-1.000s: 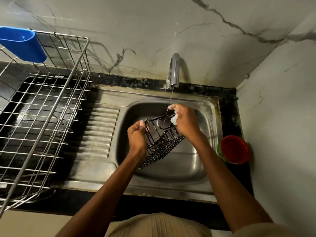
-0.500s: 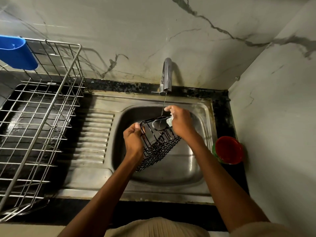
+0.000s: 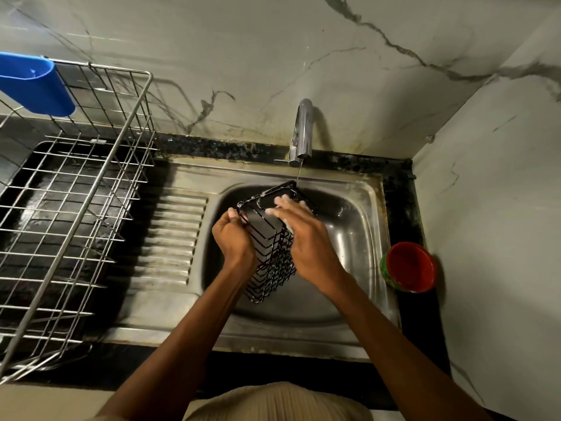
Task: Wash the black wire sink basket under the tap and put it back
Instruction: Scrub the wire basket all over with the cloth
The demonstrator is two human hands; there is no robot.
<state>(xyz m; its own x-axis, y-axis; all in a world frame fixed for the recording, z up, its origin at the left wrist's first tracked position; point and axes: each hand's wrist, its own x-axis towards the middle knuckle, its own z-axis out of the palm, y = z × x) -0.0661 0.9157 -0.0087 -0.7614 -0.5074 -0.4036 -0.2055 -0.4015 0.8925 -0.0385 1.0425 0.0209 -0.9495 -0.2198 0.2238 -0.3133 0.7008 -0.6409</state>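
2 hands (image 3: 235, 237) work over the steel sink (image 3: 368, 238), with the black wire basket (image 3: 268, 235) tilted on end between them so the thin stream from the tap (image 3: 302, 132) meets its top rim. Her left curls round one edge to steady it; the right hand (image 3: 303, 235) lies flat, soapy fingers spread, seemingly pressing a pale scrubbing pad against the wires.

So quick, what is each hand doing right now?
Left hand: fingers curled round the black wire basket, gripping it.
Right hand: fingers fairly straight, pressing on the basket's top; whether it holds anything underneath cannot be told.
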